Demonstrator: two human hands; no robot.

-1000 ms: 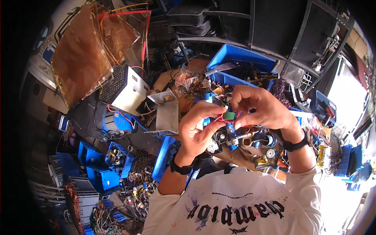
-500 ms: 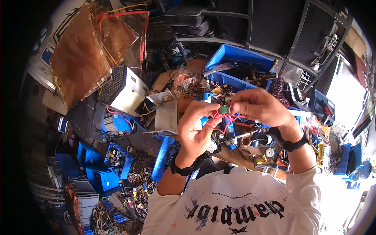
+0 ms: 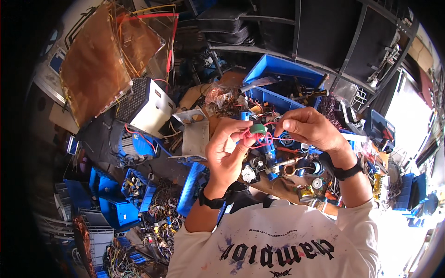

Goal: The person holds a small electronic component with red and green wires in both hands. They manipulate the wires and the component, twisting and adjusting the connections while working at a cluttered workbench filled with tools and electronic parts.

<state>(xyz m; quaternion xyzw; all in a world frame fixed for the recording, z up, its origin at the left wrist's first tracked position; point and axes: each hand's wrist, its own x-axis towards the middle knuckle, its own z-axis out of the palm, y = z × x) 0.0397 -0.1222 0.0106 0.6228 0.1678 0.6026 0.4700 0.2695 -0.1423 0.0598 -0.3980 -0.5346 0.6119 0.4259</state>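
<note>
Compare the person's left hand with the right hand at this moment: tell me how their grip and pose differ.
The left hand curls its fingers around the green ring-shaped part wound with red wire, while the right hand only pinches the wire's end between fingertips. The left hand shows its back and knuckles with the forearm rising steeply; the right hand lies flatter, reaching in from the side. Both wear a dark wristband and are raised above the cluttered workbench.

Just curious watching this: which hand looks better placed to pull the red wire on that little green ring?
Probably the right hand: its fingertips already pinch the red wire beside the green ring, while the left hand grips the ring.
</note>
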